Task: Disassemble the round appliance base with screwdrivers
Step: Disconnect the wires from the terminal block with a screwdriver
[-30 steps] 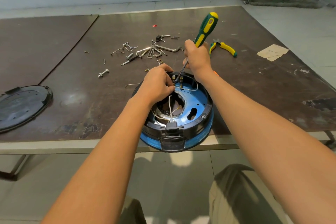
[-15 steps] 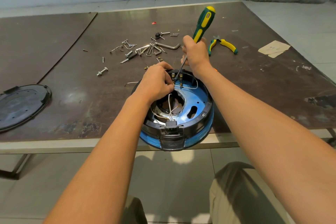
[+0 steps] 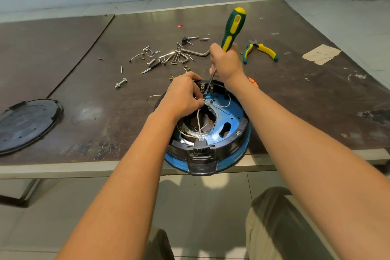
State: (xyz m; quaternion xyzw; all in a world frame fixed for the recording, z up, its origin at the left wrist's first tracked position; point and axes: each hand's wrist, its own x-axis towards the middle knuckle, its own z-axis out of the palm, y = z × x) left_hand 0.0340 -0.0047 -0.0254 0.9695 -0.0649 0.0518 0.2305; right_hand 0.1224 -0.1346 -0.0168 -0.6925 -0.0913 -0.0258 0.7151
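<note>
The round appliance base (image 3: pixel 229 126), blue inside with a black rim, sits at the table's front edge and overhangs it slightly. White wires (image 3: pixel 199 121) run across its open centre. My right hand (image 3: pixel 226 63) grips a green and yellow screwdriver (image 3: pixel 232 28), whose tip is down at the terminal block (image 3: pixel 207 88) on the base's far rim. My left hand (image 3: pixel 182 96) rests on the base's left side and pinches a white wire beside the tip.
A black round cover (image 3: pixel 25 122) lies at the table's left. Loose screws, a bolt (image 3: pixel 120 83) and hex keys (image 3: pixel 179 56) are scattered behind the base. Green-yellow pliers (image 3: pixel 260 50) and a paper scrap (image 3: pixel 320 54) lie to the right.
The screwdriver handle has tipped a little more upright. Both hands stay at the terminal block; the view has shifted slightly.
</note>
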